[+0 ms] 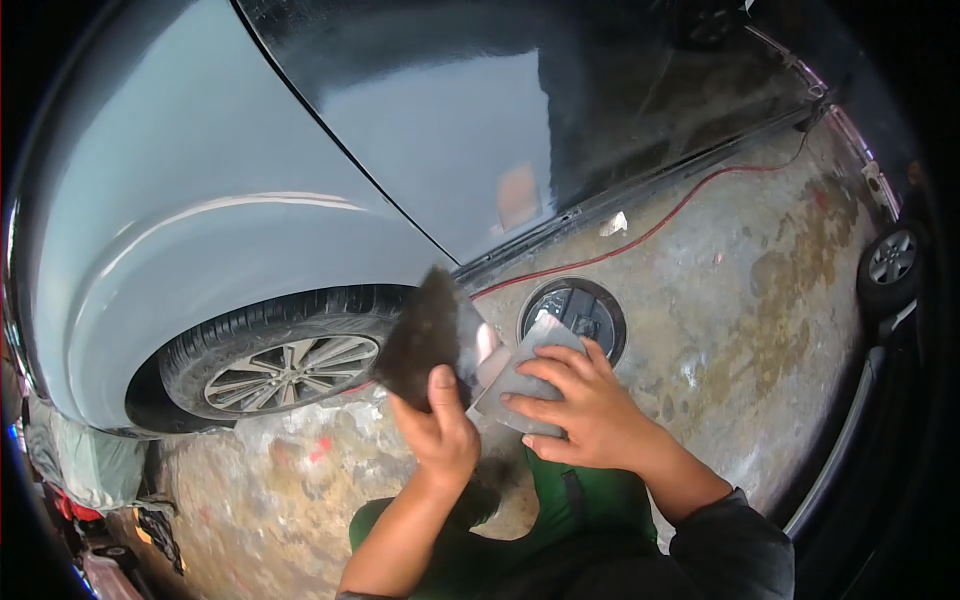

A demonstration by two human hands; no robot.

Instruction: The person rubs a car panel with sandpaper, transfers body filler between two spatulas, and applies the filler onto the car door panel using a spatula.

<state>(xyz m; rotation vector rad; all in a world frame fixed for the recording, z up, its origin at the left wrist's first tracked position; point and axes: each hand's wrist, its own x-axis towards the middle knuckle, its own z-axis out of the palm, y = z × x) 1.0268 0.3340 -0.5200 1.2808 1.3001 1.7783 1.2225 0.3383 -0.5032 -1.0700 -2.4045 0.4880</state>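
Note:
My left hand (445, 435) is closed on a dark, flat, square-cornered plate (425, 340), its thumb lying over the near face. The plate is tilted, with a shiny, lighter area along its right side. My right hand (575, 410) grips a grey, flat rectangular piece (510, 385), fingers spread across its top. The two pieces meet or overlap between my hands; whether they touch is unclear. What exact kind each piece is, I cannot tell. Beyond them stands a car with a grey fender (230, 240) and a dark door (640, 90) partly covered by a smooth grey patch (450, 130).
The car's front wheel (290, 375) is left of my hands. A round black container (600, 310) sits on the stained concrete floor (720, 320) just beyond my right hand. A red hose (640, 240) runs along the car's sill. Another vehicle's wheel (890, 258) shows at far right.

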